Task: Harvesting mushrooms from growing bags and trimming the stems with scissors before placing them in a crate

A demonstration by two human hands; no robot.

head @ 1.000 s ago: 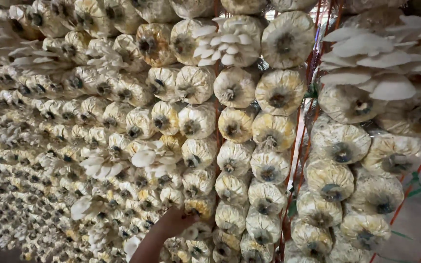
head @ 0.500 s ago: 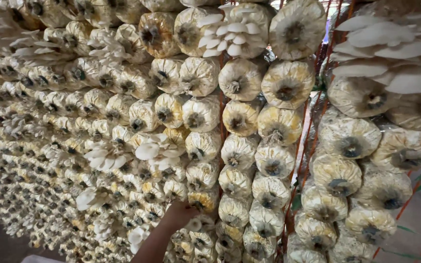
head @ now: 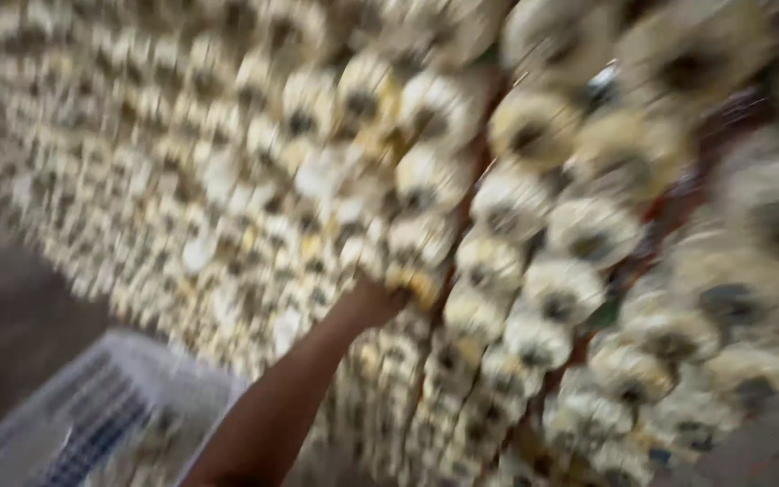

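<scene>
A wall of stacked mushroom grow bags (head: 534, 271), each lying on its side with its round mouth facing outward, fills the head view; the frame is heavily blurred by motion. One bare arm rises from the lower edge, and its hand (head: 379, 302) meets the wall at a yellowish bag mouth (head: 412, 281) near the wall's middle, beside a reddish upright of the rack (head: 669, 212). Which of the person's hands this is cannot be told from the view, and no second hand shows. The grip is hidden: the fingers lie against or behind the bag mouth and are smeared, so whether they are spread, curled or closed on anything cannot be told; contact with the bag mouth seems likely but is not certain. Pale caps of oyster mushrooms (head: 317, 176) appear as white patches up and left of the hand. Such clusters are judged light, soft and brittle at the cap edge, bruising readily; they are best taken low at the joined stem base, close to the bag mouth, not by the caps. A white slatted plastic crate (head: 92, 415) sits below the wall, left of the arm.
</scene>
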